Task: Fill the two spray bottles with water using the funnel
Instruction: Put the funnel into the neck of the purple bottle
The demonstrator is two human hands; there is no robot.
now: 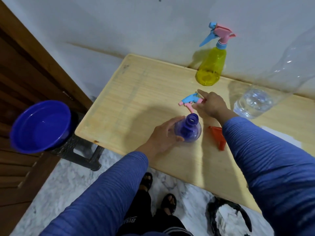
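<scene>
1. Two spray bottles were in play: the purple bottle (188, 129), translucent, round-bellied plastic with its threaded neck open and capless, stood upright on the pale wood-grain table (139, 92).
2. The left hand (163, 136) gripped that purple bottle, fingers curled over its shoulder and thumb tucked under the belly on the near side.
3. Just beyond the grip lay the loose spray head (190, 100), blue body with a pink trigger and nozzle, flat on the wood.
4. The right hand (210, 103) was at the spray head, wrist bent down and index finger pointing past it; the other fingertips met its end, but whether they pinched it or only touched it could not be told.
5. Right of the gripped bottle, partly hidden under the right forearm, lay the orange funnel (217, 136), a smooth plastic cone on its side.
6. Well beyond both hands, by the wall, the yellow bottle (210, 68) stood capped with a pink-and-blue sprayer.
7. Far right sat a big clear water bottle (255, 102), water low in it.
8. Off to the left of the grip, a glossy blue basin (40, 126) rested on a dark stool (81, 150).
9. Both sleeves were ribbed blue knit.
</scene>
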